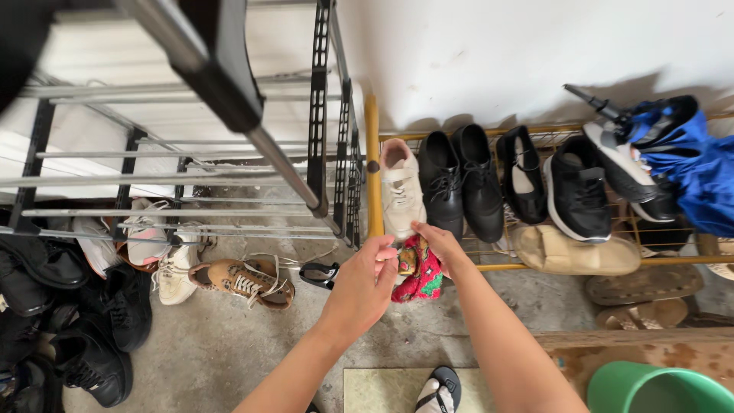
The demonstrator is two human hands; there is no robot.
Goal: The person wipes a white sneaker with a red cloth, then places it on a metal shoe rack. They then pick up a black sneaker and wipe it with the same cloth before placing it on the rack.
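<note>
Both hands are gripping a red floral cloth (419, 271)
Left hand (362, 287) and right hand (437, 243) are pinching its edges; it is probably light, soft and floppy

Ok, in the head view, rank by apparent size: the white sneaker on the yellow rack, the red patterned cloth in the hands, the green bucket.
1. White sneaker
2. Red patterned cloth
Green bucket: cut off by the frame and nearer the camera, so unranked.

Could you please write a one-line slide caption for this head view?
Both hands, left and right, grip a red patterned cloth beside a yellow shoe rack.
</note>
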